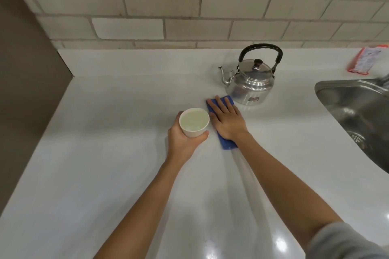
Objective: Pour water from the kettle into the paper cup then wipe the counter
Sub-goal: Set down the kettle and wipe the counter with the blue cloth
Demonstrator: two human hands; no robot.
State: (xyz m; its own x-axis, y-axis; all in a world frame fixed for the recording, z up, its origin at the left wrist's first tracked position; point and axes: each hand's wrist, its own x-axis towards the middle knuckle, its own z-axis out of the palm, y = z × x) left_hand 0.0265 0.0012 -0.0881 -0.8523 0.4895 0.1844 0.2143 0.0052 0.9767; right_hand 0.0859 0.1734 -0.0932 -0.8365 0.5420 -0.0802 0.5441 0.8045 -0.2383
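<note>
A white paper cup (194,122) filled with water is gripped by my left hand (185,143) near the middle of the white counter (105,132). Right beside it, my right hand (228,121) lies flat, fingers spread, on a blue cloth (226,145) pressed to the counter. The cloth shows past my fingertips and under my wrist. A shiny metal kettle (251,84) with a black handle stands upright just beyond the cloth, lid on, spout pointing left.
A steel sink (357,111) is set into the counter at the right. A red and white packet (366,60) lies at the back right by the tiled wall (189,6). A dark panel (25,90) bounds the counter on the left.
</note>
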